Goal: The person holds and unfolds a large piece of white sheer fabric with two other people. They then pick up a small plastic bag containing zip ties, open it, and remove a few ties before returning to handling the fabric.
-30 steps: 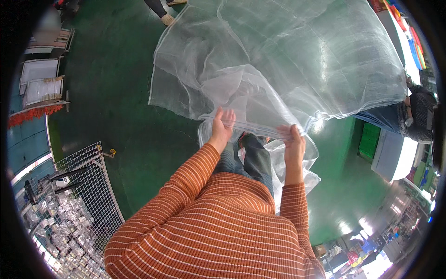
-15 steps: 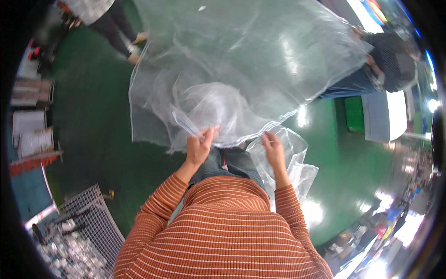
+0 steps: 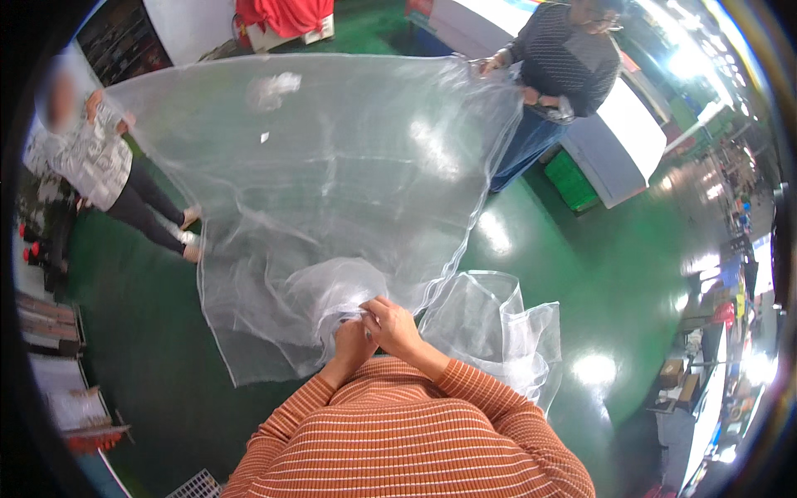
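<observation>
Translucent mesh [image 3: 365, 207] spreads ahead of you, its bunched near edge right at your fingertips: your left hand [image 3: 352, 344] and right hand [image 3: 397, 328], touching, both pinch it.

Fingers [image 3: 376, 308] gripping sheer mesh [image 3: 357, 195], two people [image 3: 566, 62] beyond, green floor [image 3: 581, 286]

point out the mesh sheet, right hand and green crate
Mesh sheet [image 3: 365, 195], head view: outspread middle.
Right hand [image 3: 395, 329], head view: back of the hand.
Green crate [image 3: 570, 179], head view: its side.
</observation>
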Demonstrator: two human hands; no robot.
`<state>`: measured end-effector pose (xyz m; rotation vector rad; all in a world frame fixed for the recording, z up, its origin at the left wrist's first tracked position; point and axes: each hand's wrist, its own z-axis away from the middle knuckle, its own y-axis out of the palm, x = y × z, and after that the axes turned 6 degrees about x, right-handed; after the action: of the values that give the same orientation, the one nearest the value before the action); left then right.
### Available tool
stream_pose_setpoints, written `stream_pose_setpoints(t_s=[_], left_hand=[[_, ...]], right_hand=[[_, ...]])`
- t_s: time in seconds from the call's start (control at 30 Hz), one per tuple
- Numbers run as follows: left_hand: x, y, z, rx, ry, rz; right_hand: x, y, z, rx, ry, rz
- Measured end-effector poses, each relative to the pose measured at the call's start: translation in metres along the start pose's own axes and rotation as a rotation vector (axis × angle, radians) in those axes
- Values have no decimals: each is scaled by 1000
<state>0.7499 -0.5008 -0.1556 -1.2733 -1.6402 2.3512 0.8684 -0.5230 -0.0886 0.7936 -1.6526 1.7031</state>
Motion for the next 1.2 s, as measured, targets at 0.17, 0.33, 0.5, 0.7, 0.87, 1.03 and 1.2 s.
stream_pose_setpoints(t_s=[0.17,0.33,0.5,0.7,0.87,1.03,1.2], left_hand=[[-7,-22,24,49,89,117],[6,-20,59,-112,314,227],[26,-30,98,-37,260,379],[38,-19,107,-6,243,491],[18,-21,106,87,242,446],[38,-1,59,209,416,350],[14,-4,54,224,314,451]], right_hand=[[6,10,19,-65,108,-332],[18,26,37,-293,201,-360],[11,28,67,-539,218,-228],[9,84,99,-378,12,144],[10,112,129,-407,13,342],[-1,93,129,-590,98,290],[-17,73,120,-560,101,84]])
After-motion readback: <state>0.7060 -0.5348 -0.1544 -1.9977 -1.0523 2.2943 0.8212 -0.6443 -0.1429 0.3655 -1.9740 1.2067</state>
